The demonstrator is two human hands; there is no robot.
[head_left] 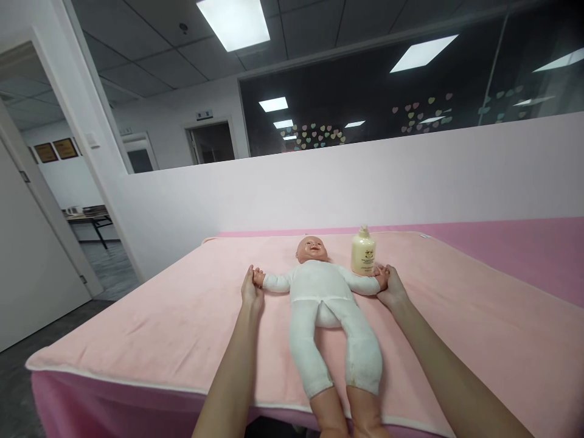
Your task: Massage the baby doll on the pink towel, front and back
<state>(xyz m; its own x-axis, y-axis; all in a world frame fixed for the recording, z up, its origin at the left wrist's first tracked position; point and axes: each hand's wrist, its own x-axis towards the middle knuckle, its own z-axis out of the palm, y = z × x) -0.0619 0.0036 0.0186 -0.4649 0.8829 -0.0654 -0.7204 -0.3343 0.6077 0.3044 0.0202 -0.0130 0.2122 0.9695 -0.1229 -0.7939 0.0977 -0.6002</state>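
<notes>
We look across a table [538, 258] draped in deep pink cloth and topped with a pale pink blanket [173, 322] edged in white, set against a low white wall [387, 182]. On the blanket, a baby doll [325, 283] in a white suit lies on its back, head toward the wall, arms spread and bare lower legs reaching past the near edge. The fingers of the left hand [252, 291] grasp one of the doll's hands, while those of the right hand [392, 289] grasp the other, near a pale yellow pump bottle [364, 254] standing upright just beyond the doll's outstretched arm. Above the wall, we see dark glass [360, 82] dotted with pastel heart shapes [322, 128] and bright with reflected lights; a square ceiling light [235, 21] glows among gray panels [310, 27]. At far left, a white door [36, 243] stands open onto a room with a gray floor [112, 261], framed plaques [65, 148] on its wall and a dark-legged second table [93, 220]. The bottle carries a small dark emblem over lines of print too small for us to read. A sign [204, 114] over a distant doorway [212, 144] bears characters we cannot make out, and the plaques are likewise illegible from here.
</notes>
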